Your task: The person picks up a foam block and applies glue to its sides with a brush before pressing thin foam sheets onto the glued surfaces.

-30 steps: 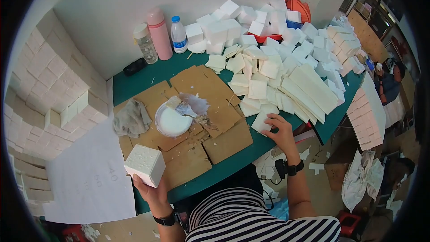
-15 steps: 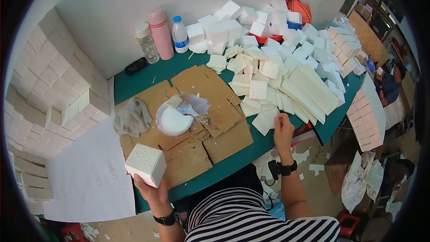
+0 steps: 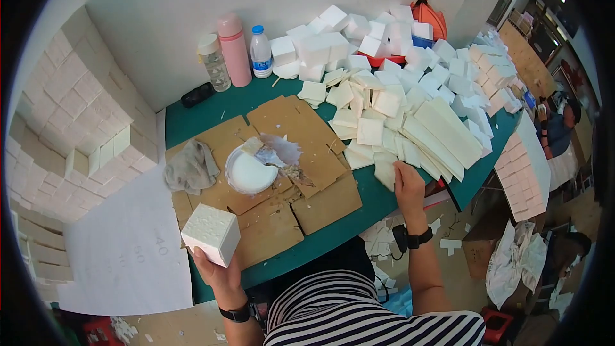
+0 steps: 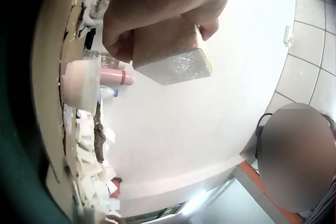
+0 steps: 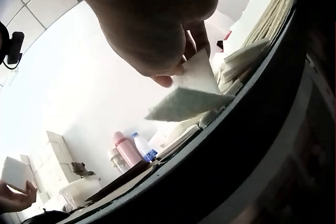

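In the head view the left hand [image 3: 219, 274] holds a white block [image 3: 211, 233] from below, over the cardboard's near left corner. The left wrist view shows its fingers on two sides of the block [image 4: 173, 66], whose end face looks wet or glossy. At the table's front edge the right hand [image 3: 410, 187] pinches a thin off-white square piece [image 3: 385, 174] beside the pile of flat pieces [image 3: 370, 132]. In the right wrist view two flat pieces show by the fingers, one pale [image 5: 198, 73] and one greenish-white [image 5: 186, 104]; whether both are gripped I cannot tell.
A bowl of white paste [image 3: 251, 172] and a grey cloth [image 3: 191, 168] lie on the cardboard [image 3: 264, 227]. Bottles, among them a pink one [image 3: 235, 54], stand by the wall. White blocks [image 3: 323, 48] are heaped at the back, and more blocks [image 3: 77, 99] are stacked at the left.
The right hand's spread fingers have closed on a flat piece, which has turned and lifted at its edge. The left hand and its block have hardly moved.
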Demonstrator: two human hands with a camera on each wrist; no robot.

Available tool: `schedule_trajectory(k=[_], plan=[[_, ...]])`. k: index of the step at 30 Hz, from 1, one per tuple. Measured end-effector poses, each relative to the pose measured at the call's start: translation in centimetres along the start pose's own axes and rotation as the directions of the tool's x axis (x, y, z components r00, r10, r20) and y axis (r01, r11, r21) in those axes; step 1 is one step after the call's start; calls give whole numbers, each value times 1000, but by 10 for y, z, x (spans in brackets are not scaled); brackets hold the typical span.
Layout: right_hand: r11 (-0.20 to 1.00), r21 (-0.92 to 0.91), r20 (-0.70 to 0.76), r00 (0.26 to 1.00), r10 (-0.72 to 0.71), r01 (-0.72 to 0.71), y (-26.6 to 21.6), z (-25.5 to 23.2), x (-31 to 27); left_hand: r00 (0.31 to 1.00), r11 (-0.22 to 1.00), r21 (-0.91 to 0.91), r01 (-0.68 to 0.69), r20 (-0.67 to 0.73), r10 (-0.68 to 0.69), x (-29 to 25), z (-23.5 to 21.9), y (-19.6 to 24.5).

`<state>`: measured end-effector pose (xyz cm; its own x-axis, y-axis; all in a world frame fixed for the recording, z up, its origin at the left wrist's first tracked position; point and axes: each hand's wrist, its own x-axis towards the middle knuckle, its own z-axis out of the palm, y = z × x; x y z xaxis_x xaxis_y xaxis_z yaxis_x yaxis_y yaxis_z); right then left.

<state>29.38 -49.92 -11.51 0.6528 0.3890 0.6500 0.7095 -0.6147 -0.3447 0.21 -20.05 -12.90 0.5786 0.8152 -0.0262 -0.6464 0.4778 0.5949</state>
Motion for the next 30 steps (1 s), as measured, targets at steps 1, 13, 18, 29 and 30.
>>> schedule_trajectory(k=[1,13,18,29,30], plan=[[1000,-21,35,999,-11,12,2,0,1,1000,1000,2,-2,-4,2,0,0,0],[967,-255,103,994,41,-14,-19,2,-2,1000,1000,5,-6,-6,6,-1,4,2],[966,-230,-107,990,91,-114,-19,-5,-1,1000,999,54,-3,-16,4,1,12,-1],[-86,886,453,813,365,-455,-131,3,35,911,858,-309,411,96,-402,16,77,-13],[-135,876,481,826,294,-462,-145,8,34,903,855,-290,429,100,-419,15,78,-14]])
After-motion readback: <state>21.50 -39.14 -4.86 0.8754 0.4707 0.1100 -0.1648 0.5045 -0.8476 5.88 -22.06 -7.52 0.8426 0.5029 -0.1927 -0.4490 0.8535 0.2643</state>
